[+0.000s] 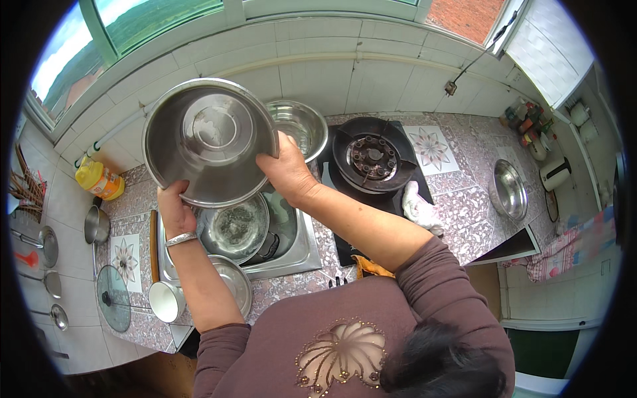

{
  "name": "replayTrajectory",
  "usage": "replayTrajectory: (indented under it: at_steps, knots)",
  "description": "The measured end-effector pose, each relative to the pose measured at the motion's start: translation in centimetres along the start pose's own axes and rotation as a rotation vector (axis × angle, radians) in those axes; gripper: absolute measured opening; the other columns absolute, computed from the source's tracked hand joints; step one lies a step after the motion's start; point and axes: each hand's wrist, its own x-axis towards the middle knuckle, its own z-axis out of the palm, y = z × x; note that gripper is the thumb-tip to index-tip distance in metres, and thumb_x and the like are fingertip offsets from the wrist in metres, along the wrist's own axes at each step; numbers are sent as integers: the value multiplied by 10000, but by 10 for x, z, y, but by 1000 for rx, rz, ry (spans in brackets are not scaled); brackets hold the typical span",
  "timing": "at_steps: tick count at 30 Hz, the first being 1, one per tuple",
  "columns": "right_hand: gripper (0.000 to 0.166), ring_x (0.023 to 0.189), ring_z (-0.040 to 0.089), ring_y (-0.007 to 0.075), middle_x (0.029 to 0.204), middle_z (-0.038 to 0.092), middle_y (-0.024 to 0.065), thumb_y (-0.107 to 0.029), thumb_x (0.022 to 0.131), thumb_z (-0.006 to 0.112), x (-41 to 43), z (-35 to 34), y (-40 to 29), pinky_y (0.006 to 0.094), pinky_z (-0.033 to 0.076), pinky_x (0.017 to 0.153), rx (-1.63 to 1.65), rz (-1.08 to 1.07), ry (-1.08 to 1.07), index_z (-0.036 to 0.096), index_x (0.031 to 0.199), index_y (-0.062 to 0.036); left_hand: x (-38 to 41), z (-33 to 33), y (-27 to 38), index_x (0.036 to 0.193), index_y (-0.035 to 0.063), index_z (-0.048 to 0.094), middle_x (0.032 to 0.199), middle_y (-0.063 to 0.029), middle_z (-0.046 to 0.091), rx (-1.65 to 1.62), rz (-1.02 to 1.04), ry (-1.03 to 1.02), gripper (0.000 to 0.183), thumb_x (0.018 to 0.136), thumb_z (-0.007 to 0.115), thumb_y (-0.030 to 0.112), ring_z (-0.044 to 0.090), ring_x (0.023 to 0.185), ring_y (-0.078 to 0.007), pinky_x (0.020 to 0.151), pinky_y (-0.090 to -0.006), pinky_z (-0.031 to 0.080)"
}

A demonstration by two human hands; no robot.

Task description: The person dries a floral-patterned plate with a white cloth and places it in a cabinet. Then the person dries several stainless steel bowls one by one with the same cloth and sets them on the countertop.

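A large stainless steel basin (214, 174) is held tilted above the sink, its inside facing me. My left hand (176, 209) grips the lower left rim, with the thumb over the edge. On the right side of the rim, my right hand (288, 169) clasps it, thumb inside. Below, in the steel sink (283, 268), sits a wide pan (236, 226) with a dark handle and a wet-looking bottom. The basin hides part of the sink. Behind my right hand stands a second steel basin (303, 122) on the counter.
Right of the sink is a gas stove (373, 156) with a white cloth (420, 206) on its edge. A steel bowl (508, 191) stands farther right. At left are a yellow bottle (99, 180), a small saucepan (97, 224), a glass lid (113, 298) and a white enamel-like mug (166, 302).
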Motion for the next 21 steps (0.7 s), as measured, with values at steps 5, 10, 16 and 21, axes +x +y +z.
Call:
replayTrajectory:
  at_steps: [5, 10, 16, 21]
  knots:
    - [462, 1104, 504, 183, 1170, 539, 102, -8, 805, 543, -38, -19, 19, 324, 399, 964, 382, 284, -74, 438, 1255, -6, -24, 18, 2, 1200, -20, 511, 1098, -95, 595, 68, -90, -83, 399, 809, 552, 50, 588, 961, -195, 817, -314, 477]
    - [508, 1121, 491, 182, 1195, 527, 102, 17, 801, 539, -95, -70, 27, 330, 386, 985, 507, 282, 3, 400, 1289, -9, -80, 53, -9, 1253, 11, 501, 1192, -81, 568, 119, -143, -209, 432, 857, 603, 148, 536, 1065, -171, 936, -316, 405]
    - [501, 1111, 493, 182, 1176, 532, 98, 12, 784, 538, -148, -121, 33, 325, 392, 970, 469, 366, 139, 426, 1271, -5, -112, 70, -58, 1110, 30, 546, 986, -24, 580, 130, -295, -350, 313, 803, 568, 87, 542, 887, -116, 802, -267, 427]
    - [457, 1120, 491, 179, 1192, 536, 95, -51, 839, 571, -175, -142, 37, 329, 389, 974, 572, 368, 222, 431, 1271, -6, -132, 87, -73, 1139, 28, 521, 1022, -39, 577, 138, -371, -436, 379, 765, 555, 82, 539, 923, -122, 826, -268, 425]
